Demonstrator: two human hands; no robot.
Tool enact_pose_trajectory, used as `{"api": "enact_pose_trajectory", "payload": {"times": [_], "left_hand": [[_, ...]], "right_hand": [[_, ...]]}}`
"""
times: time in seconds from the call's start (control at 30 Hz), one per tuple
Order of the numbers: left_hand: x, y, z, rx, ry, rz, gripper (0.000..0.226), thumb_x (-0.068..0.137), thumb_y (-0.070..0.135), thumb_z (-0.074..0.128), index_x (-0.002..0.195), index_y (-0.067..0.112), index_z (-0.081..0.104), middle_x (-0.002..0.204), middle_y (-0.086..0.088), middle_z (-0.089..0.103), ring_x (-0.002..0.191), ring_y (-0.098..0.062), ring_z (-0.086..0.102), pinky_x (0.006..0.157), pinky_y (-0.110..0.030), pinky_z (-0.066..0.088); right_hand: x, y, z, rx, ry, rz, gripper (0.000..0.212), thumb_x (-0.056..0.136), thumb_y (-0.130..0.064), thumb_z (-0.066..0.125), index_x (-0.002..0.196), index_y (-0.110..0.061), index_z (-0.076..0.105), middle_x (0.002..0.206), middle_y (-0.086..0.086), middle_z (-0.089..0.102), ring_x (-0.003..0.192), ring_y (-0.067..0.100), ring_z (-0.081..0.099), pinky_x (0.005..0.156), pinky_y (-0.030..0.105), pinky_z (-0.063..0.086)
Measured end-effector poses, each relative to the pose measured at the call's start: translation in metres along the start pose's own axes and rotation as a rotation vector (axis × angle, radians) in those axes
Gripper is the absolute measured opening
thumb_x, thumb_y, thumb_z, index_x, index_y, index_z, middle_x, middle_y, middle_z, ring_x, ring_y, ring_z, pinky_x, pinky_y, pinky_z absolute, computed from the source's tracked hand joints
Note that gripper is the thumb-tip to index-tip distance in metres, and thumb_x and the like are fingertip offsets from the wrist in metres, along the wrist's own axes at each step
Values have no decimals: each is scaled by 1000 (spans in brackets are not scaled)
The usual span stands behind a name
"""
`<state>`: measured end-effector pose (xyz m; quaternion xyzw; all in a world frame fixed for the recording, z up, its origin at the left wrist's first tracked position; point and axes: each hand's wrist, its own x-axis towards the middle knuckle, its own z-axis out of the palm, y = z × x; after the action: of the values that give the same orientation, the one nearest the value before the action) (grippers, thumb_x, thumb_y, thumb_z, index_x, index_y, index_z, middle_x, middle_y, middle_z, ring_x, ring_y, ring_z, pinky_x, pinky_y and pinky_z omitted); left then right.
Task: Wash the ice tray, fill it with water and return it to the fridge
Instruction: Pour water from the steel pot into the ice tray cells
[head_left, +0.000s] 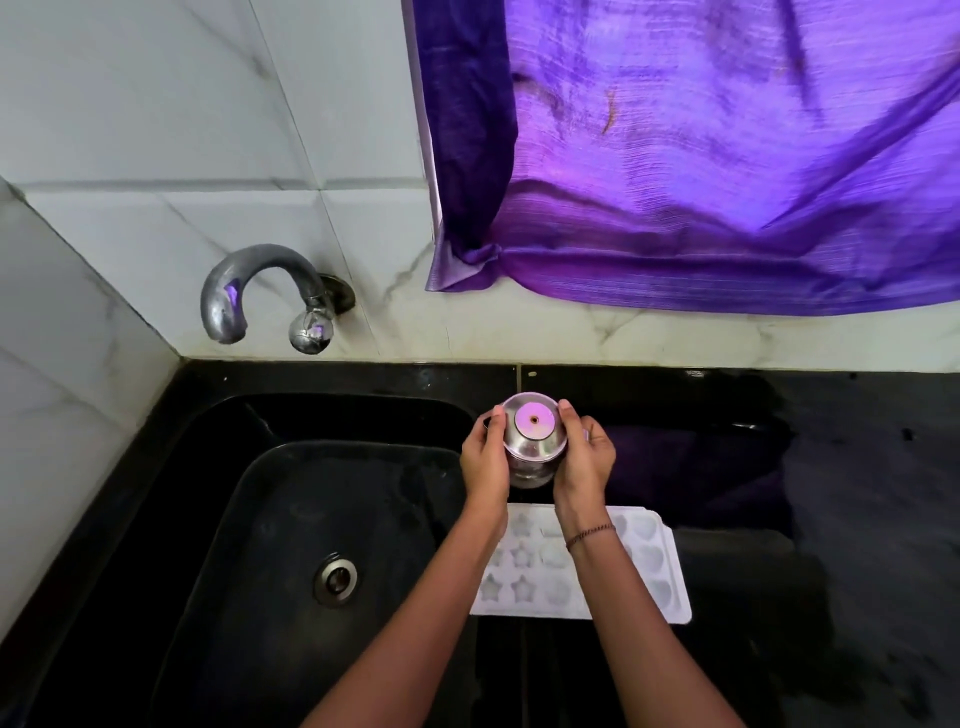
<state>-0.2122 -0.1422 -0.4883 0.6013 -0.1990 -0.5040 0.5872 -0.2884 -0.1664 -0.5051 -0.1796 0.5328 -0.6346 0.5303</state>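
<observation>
Head view, looking down on a black kitchen counter (857, 493) with a black sink (363, 499) set into its left part. Both arms reach forward over the counter's near edge. The left hand (485, 457) and the right hand (584, 460) clasp a small steel vessel (532, 441) between them, one on each side, with fingers curled round its rounded shoulder. The vessel is upright, just beyond the sink's right rim, and its flat round top reflects purple light. Whether it rests on the counter or is lifted off it cannot be told from this angle.

The ice tray (660, 571) lies flat on the counter, nearer to the person than the vessel and just right of the sink. It is pale, with star-shaped cavities on its left part and heart-shaped ones toward the right. Both forearms cross above it and hide part of it; neither hand touches it. Whether its cavities hold water cannot be made out.

A thin beaded bracelet (589, 534) sits on the right wrist. In the sink basin a round metal drain (336, 579) shows at the bottom. A curved metal tap (244, 291) comes out of the white marble-patterned wall tiles (156, 104) above the sink's far edge. To the right of the tap a purple curtain (701, 156) hangs down to the ledge behind the counter.
</observation>
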Motion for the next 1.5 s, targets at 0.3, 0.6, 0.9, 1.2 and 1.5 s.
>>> {"api": "enact_pose_trajectory", "payload": {"times": [0.3,0.6,0.9,1.2,1.5], "left_hand": [[-68,13,-7,-54,49,36,24,96,29,51,104,12,66,100,-6,69,89,-13,63,70,-20,47],[-105,3,-18,-75,59,39,29,96,29,51,108,7,66,104,-10,70,93,-16,65,74,-21,50],[-106,5,-24,-22,-17,27,29,98,28,47,106,10,69,102,-4,71,96,-12,64,77,-19,50],[-70,-8,-69,303,83,92,21,93,10,55,110,10,67,107,-4,69,102,-16,64,93,-31,51],[-55,-38,-102,648,126,-55,20,85,6,61,104,8,68,98,-4,70,82,-12,61,75,-22,47]], "right_hand": [[-47,-31,-25,11,-90,23,42,81,-15,72,56,-19,39,58,0,50,61,14,51,59,25,45],[-73,-40,-48,-7,-144,19,40,80,-14,73,58,-19,39,58,0,45,59,12,46,57,24,42],[-78,-45,-57,-28,-99,-38,43,82,-13,71,56,-17,37,55,-2,45,54,8,46,51,15,43],[-75,-46,-68,-10,-23,-97,46,80,-14,73,54,-19,35,52,-6,43,57,8,45,56,19,40],[-69,-26,-77,-123,18,-124,47,79,-14,73,53,-19,35,51,-4,40,57,10,42,58,24,40]]}}
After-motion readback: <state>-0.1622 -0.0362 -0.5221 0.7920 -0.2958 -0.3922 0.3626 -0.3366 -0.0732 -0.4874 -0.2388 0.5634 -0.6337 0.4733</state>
